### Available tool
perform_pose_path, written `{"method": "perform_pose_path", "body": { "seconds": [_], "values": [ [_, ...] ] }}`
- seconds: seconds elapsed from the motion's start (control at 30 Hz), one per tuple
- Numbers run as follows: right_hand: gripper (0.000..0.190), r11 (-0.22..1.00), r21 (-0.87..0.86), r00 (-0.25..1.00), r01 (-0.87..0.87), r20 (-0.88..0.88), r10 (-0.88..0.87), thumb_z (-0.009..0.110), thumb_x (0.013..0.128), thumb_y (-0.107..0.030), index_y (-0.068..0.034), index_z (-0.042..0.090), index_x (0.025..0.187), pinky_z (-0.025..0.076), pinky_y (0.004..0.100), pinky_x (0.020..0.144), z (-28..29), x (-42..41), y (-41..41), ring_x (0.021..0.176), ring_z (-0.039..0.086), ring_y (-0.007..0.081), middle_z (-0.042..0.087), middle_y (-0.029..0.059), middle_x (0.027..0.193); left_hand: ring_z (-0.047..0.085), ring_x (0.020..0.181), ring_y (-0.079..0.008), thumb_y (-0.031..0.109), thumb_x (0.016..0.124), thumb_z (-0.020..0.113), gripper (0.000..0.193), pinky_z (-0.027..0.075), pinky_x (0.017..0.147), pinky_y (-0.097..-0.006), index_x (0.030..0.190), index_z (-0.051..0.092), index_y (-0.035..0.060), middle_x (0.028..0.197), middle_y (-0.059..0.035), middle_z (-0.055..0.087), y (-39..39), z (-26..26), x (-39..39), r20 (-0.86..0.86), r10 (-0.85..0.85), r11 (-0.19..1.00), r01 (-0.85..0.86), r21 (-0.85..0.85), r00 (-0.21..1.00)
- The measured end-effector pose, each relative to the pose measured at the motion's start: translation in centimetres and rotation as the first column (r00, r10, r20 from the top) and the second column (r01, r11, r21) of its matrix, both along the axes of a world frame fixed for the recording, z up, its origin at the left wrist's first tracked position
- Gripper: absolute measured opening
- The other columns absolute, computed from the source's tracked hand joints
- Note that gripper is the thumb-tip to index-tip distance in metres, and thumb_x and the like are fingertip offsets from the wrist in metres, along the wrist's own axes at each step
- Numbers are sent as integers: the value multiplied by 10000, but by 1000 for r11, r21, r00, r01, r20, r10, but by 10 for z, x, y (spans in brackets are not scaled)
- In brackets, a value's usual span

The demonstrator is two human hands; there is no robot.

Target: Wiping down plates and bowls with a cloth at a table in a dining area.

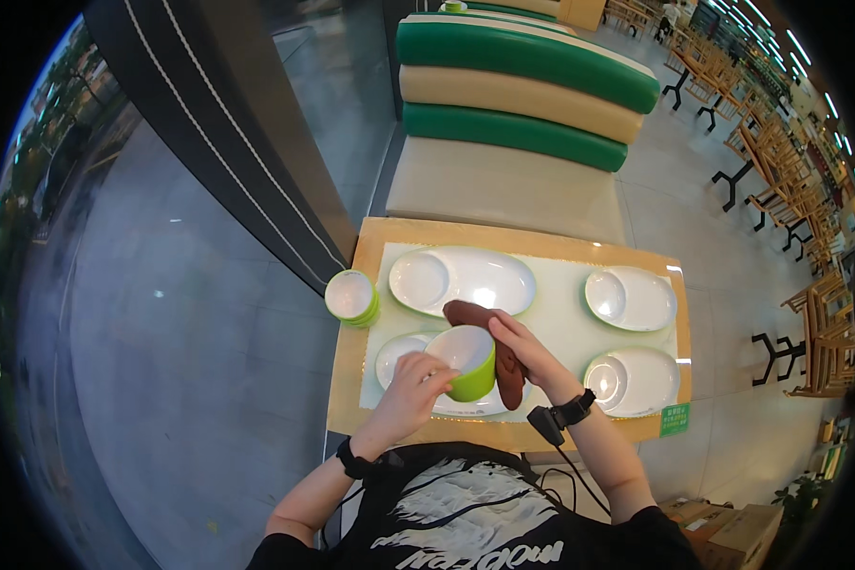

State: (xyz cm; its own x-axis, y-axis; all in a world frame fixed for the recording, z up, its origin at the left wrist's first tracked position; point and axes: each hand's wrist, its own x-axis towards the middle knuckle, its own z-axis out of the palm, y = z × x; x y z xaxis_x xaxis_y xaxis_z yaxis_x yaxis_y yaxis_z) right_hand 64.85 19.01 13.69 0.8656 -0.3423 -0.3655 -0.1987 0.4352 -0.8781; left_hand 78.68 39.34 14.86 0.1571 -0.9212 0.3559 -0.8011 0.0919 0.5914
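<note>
My left hand (417, 392) grips the near left rim of a green bowl with a white inside (470, 374), which is tilted above the table. In my right hand (531, 353) is a brown cloth (474, 313), pressed along the bowl's right side and reaching behind it. Under the bowl lies a white divided plate (399, 353), partly hidden. A larger divided plate (502, 278) lies just beyond. Two smaller divided plates, an upper one (645, 299) and a lower one (645, 385), lie at the right of the table.
A stack of green bowls (349, 296) stands at the table's left edge (342, 385), beside a window and a dark pillar (256, 128). Beyond the table is a green and beige bench (506, 178). Wooden chairs (819, 320) are at the right, cardboard boxes (741, 531) at the lower right.
</note>
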Motion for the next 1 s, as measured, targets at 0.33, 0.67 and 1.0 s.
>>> {"method": "perform_pose_path", "body": {
  "seconds": [0.33,0.67,1.0],
  "values": [
    [464,922,-61,900,382,251,-356,443,1023,-369,-16,454,1325,373,295,1012,-13,23,28,1186,496,180,538,102,1278,366,1350,-275,634,820,622,962,364,1081,-428,1515,150,165,1516,-90,284,-18,-38,6,-957,38,999,42,27,-287],
    [306,552,-815,972,-175,-52,231,602,902,-284,-94,655,1137,508,396,775,63,-2,12,829,627,336,602,157,968,456,1263,-232,628,688,757,992,398,1052,-359,1410,297,127,1365,-126,440,34,-63,28,-983,38,997,-67,26,181],
    [247,454,-783,827,-425,-132,547,548,895,-271,-133,667,1062,508,436,811,55,28,66,951,590,356,554,159,1040,454,1246,-225,604,656,801,950,342,1064,-350,1342,408,77,1286,-117,492,24,-30,30,-933,66,998,-13,66,352]
  ]
}}
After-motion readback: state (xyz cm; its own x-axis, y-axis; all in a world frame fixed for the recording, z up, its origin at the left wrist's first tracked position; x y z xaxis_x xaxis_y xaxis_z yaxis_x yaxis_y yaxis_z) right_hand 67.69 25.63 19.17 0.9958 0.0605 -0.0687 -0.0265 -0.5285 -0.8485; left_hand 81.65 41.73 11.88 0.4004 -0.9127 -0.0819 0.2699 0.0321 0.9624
